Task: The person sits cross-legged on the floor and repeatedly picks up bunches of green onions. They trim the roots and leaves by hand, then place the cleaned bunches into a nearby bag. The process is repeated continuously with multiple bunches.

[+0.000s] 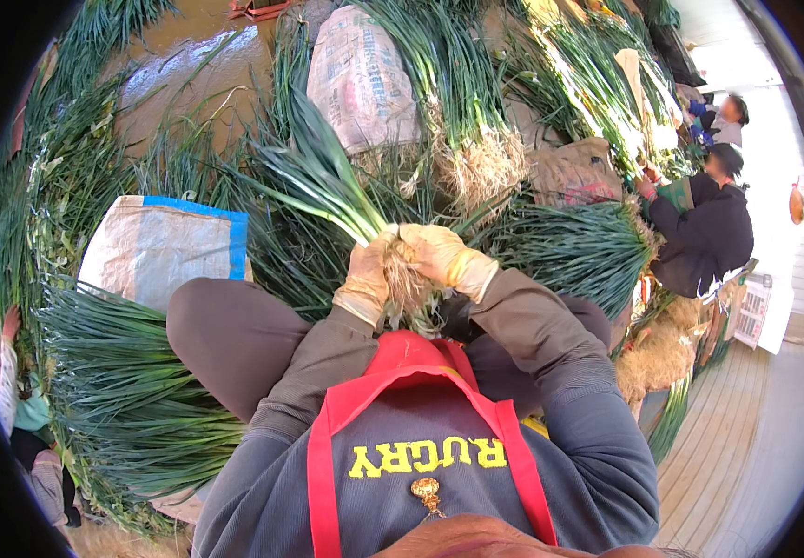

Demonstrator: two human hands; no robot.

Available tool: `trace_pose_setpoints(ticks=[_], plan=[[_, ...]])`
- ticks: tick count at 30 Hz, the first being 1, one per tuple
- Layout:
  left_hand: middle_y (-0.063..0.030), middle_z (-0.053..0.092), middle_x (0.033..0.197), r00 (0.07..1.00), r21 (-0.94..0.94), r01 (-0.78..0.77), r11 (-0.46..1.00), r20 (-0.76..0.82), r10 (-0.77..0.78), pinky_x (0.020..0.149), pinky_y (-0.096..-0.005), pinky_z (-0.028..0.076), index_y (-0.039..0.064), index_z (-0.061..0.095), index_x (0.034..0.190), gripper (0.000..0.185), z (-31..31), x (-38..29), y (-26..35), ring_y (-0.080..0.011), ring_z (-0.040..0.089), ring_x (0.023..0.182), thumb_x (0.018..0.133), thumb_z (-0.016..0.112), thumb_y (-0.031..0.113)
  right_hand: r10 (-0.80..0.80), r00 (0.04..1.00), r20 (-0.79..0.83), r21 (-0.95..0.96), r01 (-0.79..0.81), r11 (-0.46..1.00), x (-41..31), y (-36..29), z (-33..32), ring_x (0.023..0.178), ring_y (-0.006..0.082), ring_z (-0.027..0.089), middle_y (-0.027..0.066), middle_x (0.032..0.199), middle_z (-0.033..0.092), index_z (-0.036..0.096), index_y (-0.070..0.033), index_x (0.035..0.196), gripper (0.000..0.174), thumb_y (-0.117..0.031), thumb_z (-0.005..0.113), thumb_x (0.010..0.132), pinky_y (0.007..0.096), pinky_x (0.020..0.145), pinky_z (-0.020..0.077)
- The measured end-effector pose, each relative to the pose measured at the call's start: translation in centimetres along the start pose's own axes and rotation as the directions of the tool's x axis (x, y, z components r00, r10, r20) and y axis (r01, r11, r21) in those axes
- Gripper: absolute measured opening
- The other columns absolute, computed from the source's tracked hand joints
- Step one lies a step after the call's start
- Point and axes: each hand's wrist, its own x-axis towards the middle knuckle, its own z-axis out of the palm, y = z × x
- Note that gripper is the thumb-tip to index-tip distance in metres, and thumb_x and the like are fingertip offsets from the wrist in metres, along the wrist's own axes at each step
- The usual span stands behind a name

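Note:
In front of my red apron, a small bunch of green onions (346, 188) is held with its leaves fanned up and to the left. My left hand (366, 275), in a pale yellowed work glove, grips it around the white stalk ends. From the other side, my right hand (447, 258), gloved alike, pinches the bunch beside the roots. The pale, stringy roots (405, 279) hang down between both gloves. What the right fingertips hold exactly is partly hidden. Loose onion leaves (290, 258) lie beneath the bunch, between my knees.
A large onion pile (144, 390) lies by my left knee, near a white sack with blue edging (165, 240). Ahead are a printed sack (360, 84) and rooted bundles (482, 160). More onions (569, 244) lie right, beside a seated person (702, 223). Another person's hand (10, 322) shows far left.

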Motion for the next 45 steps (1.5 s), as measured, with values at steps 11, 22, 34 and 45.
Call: trace_pose_setpoints(ticks=[11,22,34,45], plan=[[-0.0074,0.055,0.080,0.992,-0.051,0.080,0.995,-0.091,-0.085,0.061,-0.0360,0.054,0.003,0.050,0.103,0.023,3.1,-0.8,2.0,-0.0201,0.057,0.069,0.081,0.055,0.008,0.390,0.808,-0.442,-0.032,-0.449,0.893,18.1,17.6,-9.6,0.081,0.0272,0.062,0.0124,0.085,0.066,0.065,-0.010,0.091,0.019,-0.026,0.059,0.080,0.0374,0.071,0.0472],[-0.0078,0.056,0.079,0.972,-0.055,0.133,0.990,-0.187,-0.141,0.058,-0.0326,0.053,0.003,0.052,0.101,0.024,2.7,1.3,1.0,-0.0201,0.059,0.066,0.079,0.060,0.008,0.657,0.685,-0.315,-0.040,-0.702,0.711,25.3,18.8,-8.1,0.100,0.0372,0.058,0.0232,0.103,0.061,0.055,-0.001,0.105,0.028,-0.014,0.052,0.081,0.0412,0.085,0.0454],[-0.0082,0.057,0.070,0.994,-0.075,0.087,0.993,-0.064,-0.092,0.050,-0.0371,0.052,0.007,0.053,0.096,0.019,2.2,1.1,0.3,-0.0223,0.060,0.059,0.080,0.063,0.012,0.320,0.945,0.069,0.992,-0.098,0.076,7.8,11.0,-9.5,0.078,0.0129,0.062,0.0066,0.090,0.064,0.056,-0.001,0.106,0.027,-0.012,0.058,0.081,0.0245,0.067,0.0495],[-0.0094,0.060,0.077,0.996,0.149,0.044,0.988,-0.079,-0.032,0.059,-0.0360,0.052,0.001,0.058,0.090,0.012,0.5,-0.6,0.1,-0.0213,0.060,0.067,0.084,0.057,0.012,0.397,0.905,-0.156,0.773,-0.138,0.619,2.4,11.9,0.4,0.076,0.0151,0.053,0.0052,0.083,0.062,0.060,0.001,0.102,0.030,-0.024,0.059,0.084,0.0299,0.072,0.0423]])
